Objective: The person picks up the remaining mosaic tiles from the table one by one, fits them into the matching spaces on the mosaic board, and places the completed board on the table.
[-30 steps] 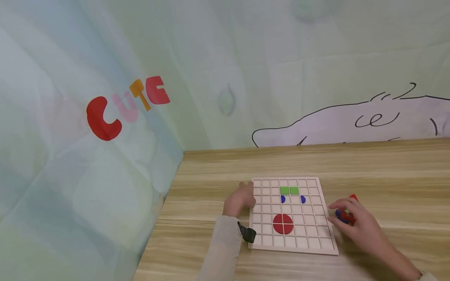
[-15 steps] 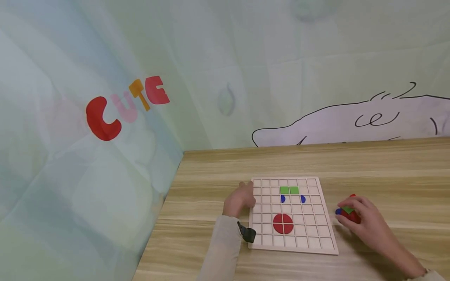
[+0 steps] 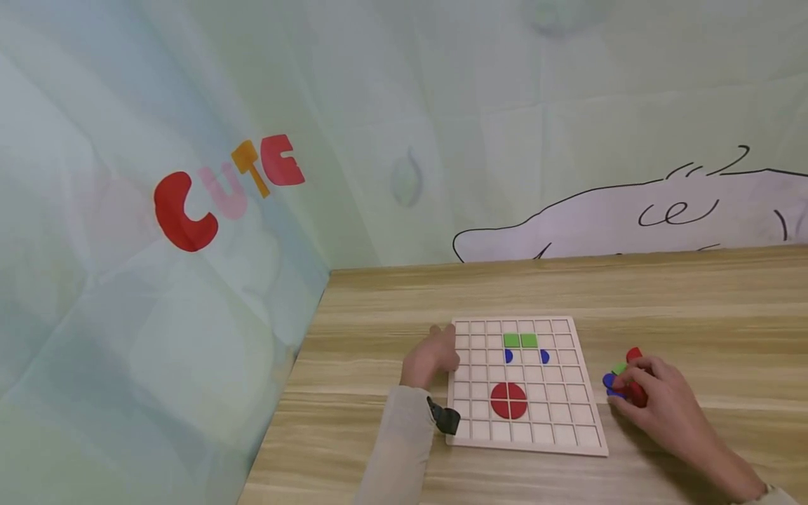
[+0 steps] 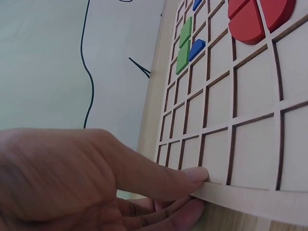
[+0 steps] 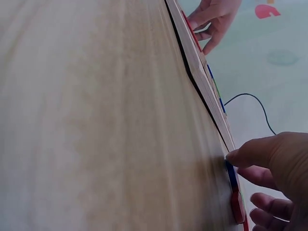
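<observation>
A pale wooden grid board [image 3: 555,414] lies on the table, with two green squares [image 3: 520,341], two blue half-round pieces [image 3: 545,357] and a red circle [image 3: 508,400] of quarter pieces in its cells. My left hand [image 4: 110,183] grips the board's left edge, thumb on the rim and fingers curled beside it. To the right of the board, my right hand [image 3: 663,403] is at a small pile of loose pieces, thumb and index finger pinching at a blue piece [image 5: 232,174]. A red piece [image 5: 237,207] lies under its fingers. The hand partly hides the pile.
Another red piece [image 3: 634,354] and a green piece [image 3: 619,367] show at the far side of the pile. The wood-grain table [image 3: 379,294] meets a printed cloth backdrop [image 3: 404,126] behind and at the left. A black strap [image 3: 445,419] sits on my left wrist.
My right hand has shifted slightly right from the board's edge and closed its fingers in among the loose pieces, which have shifted about. The left hand and the board stay put.
</observation>
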A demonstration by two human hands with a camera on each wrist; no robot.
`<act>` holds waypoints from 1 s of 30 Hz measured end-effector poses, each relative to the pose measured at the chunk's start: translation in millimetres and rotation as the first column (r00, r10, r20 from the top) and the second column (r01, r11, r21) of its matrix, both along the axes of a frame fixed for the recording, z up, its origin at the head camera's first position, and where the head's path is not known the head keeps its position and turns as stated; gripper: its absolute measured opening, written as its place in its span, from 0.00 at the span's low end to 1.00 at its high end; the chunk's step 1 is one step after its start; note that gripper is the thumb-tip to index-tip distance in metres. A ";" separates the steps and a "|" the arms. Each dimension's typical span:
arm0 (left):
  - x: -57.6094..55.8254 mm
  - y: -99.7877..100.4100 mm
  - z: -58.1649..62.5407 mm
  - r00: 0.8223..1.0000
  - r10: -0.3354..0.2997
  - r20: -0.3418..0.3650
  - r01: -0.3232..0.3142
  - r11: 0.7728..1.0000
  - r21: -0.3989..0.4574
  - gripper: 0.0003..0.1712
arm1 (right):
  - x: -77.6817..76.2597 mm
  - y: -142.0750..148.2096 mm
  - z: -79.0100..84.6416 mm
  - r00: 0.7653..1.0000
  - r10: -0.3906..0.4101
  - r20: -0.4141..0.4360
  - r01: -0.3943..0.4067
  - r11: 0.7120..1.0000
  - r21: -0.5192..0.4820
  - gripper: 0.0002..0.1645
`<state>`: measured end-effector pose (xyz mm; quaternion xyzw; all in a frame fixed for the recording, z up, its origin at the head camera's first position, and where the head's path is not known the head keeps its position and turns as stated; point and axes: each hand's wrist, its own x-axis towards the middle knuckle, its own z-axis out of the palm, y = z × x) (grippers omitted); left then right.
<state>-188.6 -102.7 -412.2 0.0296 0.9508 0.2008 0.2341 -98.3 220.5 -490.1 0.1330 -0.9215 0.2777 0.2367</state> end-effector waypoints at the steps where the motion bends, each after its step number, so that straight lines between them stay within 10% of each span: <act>1: 0.0 0.1 0.1 1.000 0.002 0.002 -0.002 1.000 -0.001 0.40 | -0.1 0.3 -0.2 1.000 -0.005 0.004 0.005 1.000 0.003 0.18; 21: -3.4 0.3 0.1 0.999 -0.036 -0.015 0.036 0.999 -0.015 0.39 | 5.0 -0.6 4.0 0.999 0.036 0.040 -0.037 0.998 0.044 0.17; 30: -4.9 0.8 -1.8 1.000 -0.018 -0.008 0.018 1.000 -0.018 0.40 | 12.1 -0.1 6.3 0.970 -0.123 0.210 0.115 0.992 0.047 0.14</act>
